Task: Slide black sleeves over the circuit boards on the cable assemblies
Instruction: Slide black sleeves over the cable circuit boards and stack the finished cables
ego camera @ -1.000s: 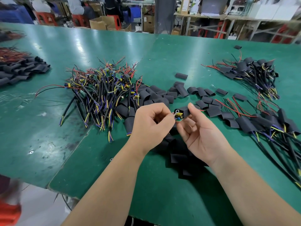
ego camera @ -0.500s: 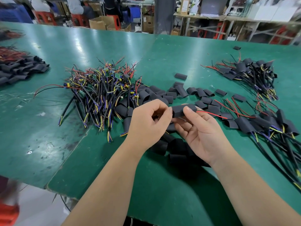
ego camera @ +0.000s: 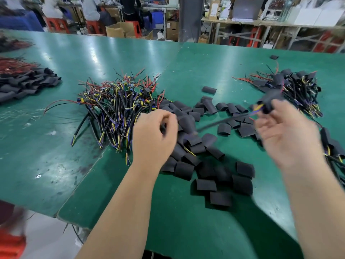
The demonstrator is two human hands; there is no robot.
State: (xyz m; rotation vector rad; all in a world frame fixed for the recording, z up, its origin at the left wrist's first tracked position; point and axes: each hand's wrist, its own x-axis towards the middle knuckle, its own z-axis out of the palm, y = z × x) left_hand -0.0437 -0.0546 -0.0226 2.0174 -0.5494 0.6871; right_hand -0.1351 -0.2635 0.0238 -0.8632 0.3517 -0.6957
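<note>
My right hand (ego camera: 285, 131), blurred by motion, pinches a sleeved cable assembly (ego camera: 268, 101) at its black sleeve, lifted over the table's right side. Its black cable (ego camera: 220, 123) trails down to the left. My left hand (ego camera: 155, 135) hovers with curled fingers over the near edge of the pile of unsleeved cable assemblies (ego camera: 119, 107), which show green boards and coloured wires. What those fingers hold, if anything, is hidden. Loose black sleeves (ego camera: 205, 176) lie scattered between and below my hands.
A heap of sleeved assemblies (ego camera: 296, 86) lies at the back right, more (ego camera: 334, 146) at the right edge. Another sleeve pile (ego camera: 24, 85) sits far left on the green table (ego camera: 56, 146). A lone sleeve (ego camera: 209, 90) lies mid-table. The table's front edge is near.
My hands have parted. The right hand has swung right and up, carrying the sleeved assembly away; the left hand has stayed near the unsleeved pile.
</note>
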